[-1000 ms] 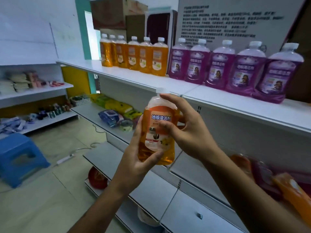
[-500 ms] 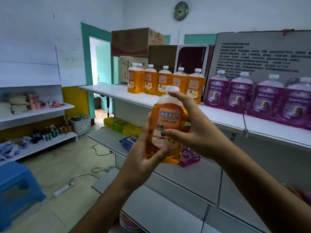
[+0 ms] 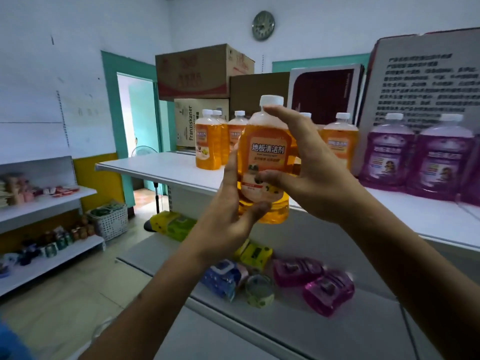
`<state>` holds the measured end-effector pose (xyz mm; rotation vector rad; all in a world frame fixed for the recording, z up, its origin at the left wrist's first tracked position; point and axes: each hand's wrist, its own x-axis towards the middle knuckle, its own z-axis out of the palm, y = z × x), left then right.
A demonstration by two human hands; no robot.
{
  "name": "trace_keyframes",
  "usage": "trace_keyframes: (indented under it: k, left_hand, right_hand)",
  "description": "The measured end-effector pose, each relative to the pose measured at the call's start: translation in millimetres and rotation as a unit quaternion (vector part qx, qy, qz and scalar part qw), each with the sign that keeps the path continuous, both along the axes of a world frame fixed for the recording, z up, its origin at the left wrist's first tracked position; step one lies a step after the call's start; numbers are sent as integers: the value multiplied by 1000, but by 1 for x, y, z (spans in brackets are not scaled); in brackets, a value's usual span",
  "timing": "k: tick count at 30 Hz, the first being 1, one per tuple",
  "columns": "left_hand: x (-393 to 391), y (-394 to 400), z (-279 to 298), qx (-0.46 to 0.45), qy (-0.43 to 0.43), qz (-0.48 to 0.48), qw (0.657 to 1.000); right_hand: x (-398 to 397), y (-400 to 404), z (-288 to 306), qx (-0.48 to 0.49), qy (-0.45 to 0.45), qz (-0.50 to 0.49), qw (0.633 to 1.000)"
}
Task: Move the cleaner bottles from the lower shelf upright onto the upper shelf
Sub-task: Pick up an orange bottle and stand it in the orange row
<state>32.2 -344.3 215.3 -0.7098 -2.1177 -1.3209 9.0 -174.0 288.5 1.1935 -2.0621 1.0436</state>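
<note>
At the centre of the frame the left hand [image 3: 228, 216] closed its grip around the lower body of the orange bottle [image 3: 265, 162], while the right hand [image 3: 309, 172] gripped its upper side, one finger up at the neck under the white cap. The bottle stood upright in the air, in front of the upper shelf [image 3: 166, 165] and its row of orange bottles [image 3: 207, 144]. Full of liquid, it was probably rather heavy and its smooth plastic slippery, so holding the body low with support near the neck seemed the safest.
</note>
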Motion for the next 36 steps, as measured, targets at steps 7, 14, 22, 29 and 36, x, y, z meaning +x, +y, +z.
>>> trace_keyframes:
  k: [7, 14, 22, 29, 36]
  left_hand:
    - [-71, -49, 8, -49, 3, 15, 999]
    - [-119, -80, 2, -110, -27, 46, 992]
    - [-162, -99, 19, -142, -66, -33, 987]
    - [-177, -106, 12, -132, -43, -35, 990]
    - [-196, -135, 21, -298, -113, 18, 948]
  right_hand:
    - [-58, -50, -6, -51, -20, -16, 998]
    - [-96, -82, -1, 50, 25, -134, 989]
    - [-102, -110, 16, 141, 37, -323, 935]
    - [-106, -133, 12, 144, 31, -373, 916]
    - [-135, -143, 2, 137, 23, -393, 909]
